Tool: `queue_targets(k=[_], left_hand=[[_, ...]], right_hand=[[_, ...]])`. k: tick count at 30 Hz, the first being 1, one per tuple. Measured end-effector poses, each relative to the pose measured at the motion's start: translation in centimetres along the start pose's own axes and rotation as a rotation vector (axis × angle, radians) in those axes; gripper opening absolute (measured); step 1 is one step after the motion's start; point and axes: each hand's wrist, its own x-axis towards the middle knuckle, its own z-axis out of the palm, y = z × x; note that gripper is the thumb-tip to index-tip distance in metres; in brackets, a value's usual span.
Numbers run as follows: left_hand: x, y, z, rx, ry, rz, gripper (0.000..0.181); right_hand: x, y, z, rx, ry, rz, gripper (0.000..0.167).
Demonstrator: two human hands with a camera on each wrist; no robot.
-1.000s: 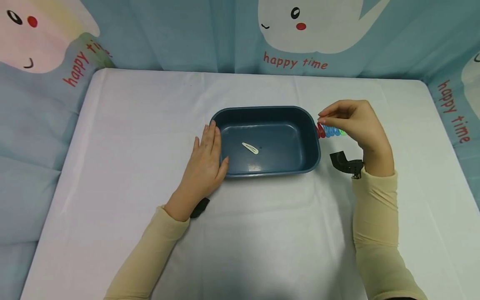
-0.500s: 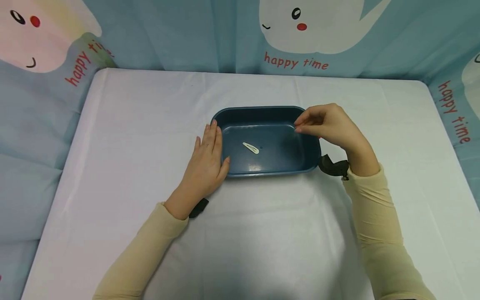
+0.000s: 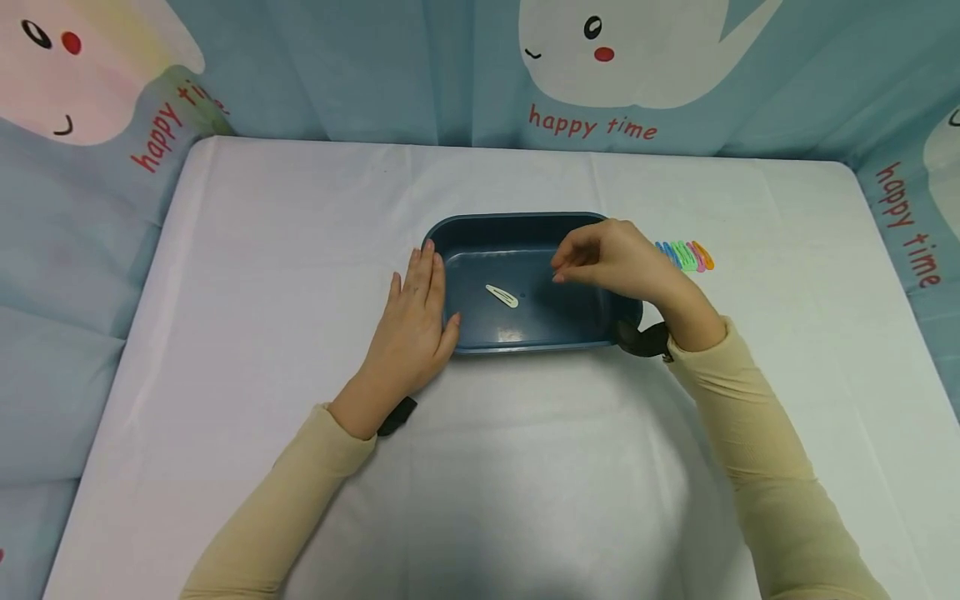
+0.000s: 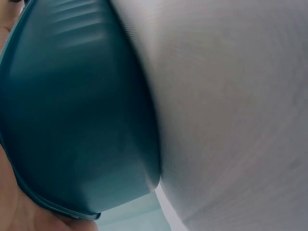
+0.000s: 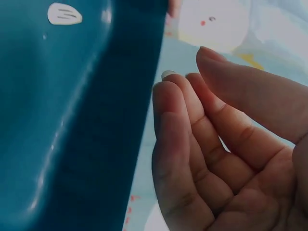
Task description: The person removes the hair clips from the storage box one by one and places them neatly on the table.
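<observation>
A dark blue rectangular tub [image 3: 555,321] stands on the table, with one white snap hair clip [image 3: 502,296] lying on its floor. My left hand [image 3: 408,329] rests along the tub's left rim, its fingers straight. In the left wrist view, part of that hand [image 4: 29,211] shows at the tub's edge. My right hand [image 3: 626,262] is over the tub's right part, fingers bent and pointing left. The right wrist view shows a gap between the thumb [image 5: 255,91] and the other fingers, and I see nothing held there.
Right of the tub, a row of colourful hair clips [image 3: 686,255] lies on the white-clothed table [image 3: 480,492], partly hidden by my right hand. A blue curtain with cartoon prints [image 3: 420,67] hangs along the table's far edge. Each wrist carries a black camera mount [image 3: 645,340].
My right hand has moved left from above the row of hair clips to over the tub, uncovering clips at the row's right end. The left hand and the white hair clip stay put.
</observation>
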Motion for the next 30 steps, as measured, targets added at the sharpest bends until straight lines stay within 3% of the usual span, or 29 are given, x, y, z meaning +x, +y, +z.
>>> queue_targets(k=[9,25,30], left_hand=[[0.0,0.0,-0.1,-0.003,0.006,0.005,0.067],[0.0,-0.1,0.0,0.003,0.013,0.009,0.068],[0.0,0.0,0.0,-0.002,0.007,0.004,0.068]], right_hand=[[2.0,-0.9,0.9,-0.058,-0.107,-0.08,0.005],[5.0,-0.4,2.4,-0.165,-0.202,0.013,0.004],[5.9,-0.5,2.9,-0.214,-0.259,0.007,0.006]])
